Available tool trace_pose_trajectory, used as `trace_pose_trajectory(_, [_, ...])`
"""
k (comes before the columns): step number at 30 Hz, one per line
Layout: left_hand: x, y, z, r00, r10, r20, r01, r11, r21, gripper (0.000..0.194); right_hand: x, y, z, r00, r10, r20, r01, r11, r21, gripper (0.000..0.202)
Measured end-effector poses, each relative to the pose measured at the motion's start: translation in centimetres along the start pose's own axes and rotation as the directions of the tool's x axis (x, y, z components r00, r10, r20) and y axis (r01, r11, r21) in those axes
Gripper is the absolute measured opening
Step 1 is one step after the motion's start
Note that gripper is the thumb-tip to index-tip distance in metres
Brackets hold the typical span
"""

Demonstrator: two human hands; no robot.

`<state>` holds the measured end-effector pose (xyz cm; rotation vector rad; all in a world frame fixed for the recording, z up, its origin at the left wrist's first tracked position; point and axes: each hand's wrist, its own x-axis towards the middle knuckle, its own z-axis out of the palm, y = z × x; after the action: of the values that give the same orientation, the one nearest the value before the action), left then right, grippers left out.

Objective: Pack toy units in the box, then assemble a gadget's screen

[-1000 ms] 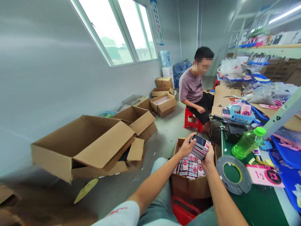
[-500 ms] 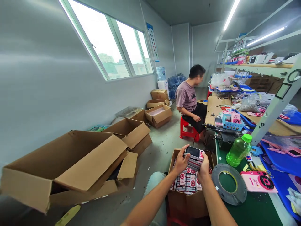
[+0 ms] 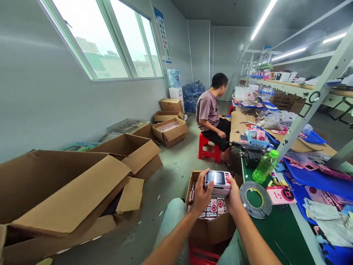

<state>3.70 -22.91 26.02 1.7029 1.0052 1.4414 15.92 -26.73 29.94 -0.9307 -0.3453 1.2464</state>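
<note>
A stack of small white-and-pink cameras (image 3: 217,183) is gripped at its ends between the left hand (image 3: 202,193) and the right hand (image 3: 234,194), above an open brown cardboard box (image 3: 211,233) of similar devices. On the green-topped workbench (image 3: 278,232) at right lie a flat gray ring (image 3: 255,200), a pink camera-shaped piece (image 3: 281,194) and a green plastic bottle (image 3: 265,166), upright. Beyond, a person in a mauve T-shirt (image 3: 208,110) sits on a red plastic stool (image 3: 208,147).

left grip (image 3: 202,193) + right grip (image 3: 234,193): hold camera stack (image 3: 217,179) over open carton (image 3: 211,232) of cameras (image 3: 213,207) | tape roll (image 3: 256,214): on bench's (image 3: 278,235) left edge | green bottle (image 3: 264,168): beyond roll, near left edge | person (image 3: 209,110): seated past carton
</note>
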Motion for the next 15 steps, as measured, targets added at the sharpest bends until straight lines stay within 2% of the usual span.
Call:
trace_pose_trajectory(3, [-1.9, 2.6, 1.3, 0.999, 0.029, 0.036, -0.026, 0.995, -0.093, 0.047, -3.4, -2.1, -1.3, 0.999, -0.024, -0.048, 0.022, 0.998, -0.050, 0.042])
trace_pose_trajectory(5, [-3.4, 4.5, 3.0, 0.994, 0.035, 0.108, -0.014, 0.982, -0.190, 0.048, -5.9, -3.9, -3.0, 0.985, -0.091, -0.148, 0.077, 0.993, -0.095, 0.044])
trace_pose_trajectory(7, [-5.1, 6.5, 5.1, 0.976, 0.043, 0.214, 0.024, 0.953, -0.302, 0.055, -8.7, -5.7, -5.1, 0.943, -0.191, -0.271, 0.156, 0.977, -0.143, 0.045])
trace_pose_trajectory(9, [-6.8, 8.5, 7.3, 0.937, 0.068, 0.344, 0.083, 0.910, -0.406, 0.063, -11.7, -7.3, -7.3, 0.879, -0.295, -0.374, 0.230, 0.950, -0.210, 0.045])
trace_pose_trajectory(12, [-9.1, 10.6, 10.3, 0.828, 0.115, 0.548, 0.228, 0.825, -0.518, 0.068, -16.0, -8.8, -10.4, 0.759, -0.395, -0.518, 0.273, 0.915, -0.297, 0.042])
trace_pose_trajectory(15, [-10.9, 11.2, 12.8, 0.650, 0.124, 0.750, 0.458, 0.724, -0.516, 0.071, -19.1, -8.5, -13.2, 0.606, -0.442, -0.662, 0.288, 0.897, -0.336, 0.042])
